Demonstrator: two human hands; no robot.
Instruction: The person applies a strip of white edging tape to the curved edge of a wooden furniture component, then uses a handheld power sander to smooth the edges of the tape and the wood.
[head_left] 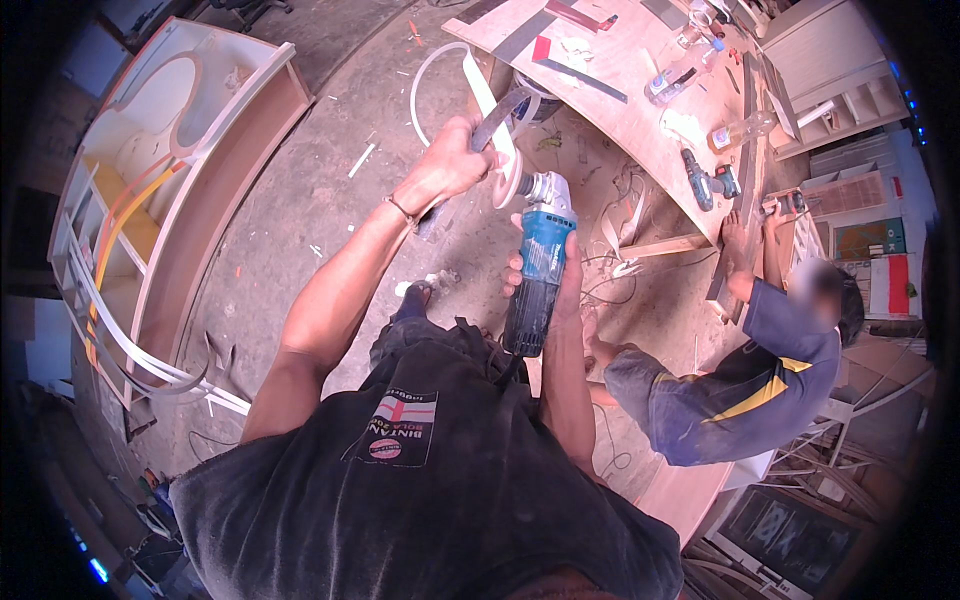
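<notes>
In my right hand is a blue and black angle grinder, gripped round its body with its head pointing away from me. The grinder's pale disc sits just beside the fingers of my left hand. That hand is closed round a long, flat grey strip that looks like a metal blade; its other end shows below my wrist. A white band curves and loops behind the strip; whether my left hand also holds it I cannot tell.
At right, a wooden worktable carries bottles, a cordless drill and strips. A co-worker crouches by its corner, hands on a tool. An unfinished cabinet lies at left. Scraps and cables litter the concrete floor.
</notes>
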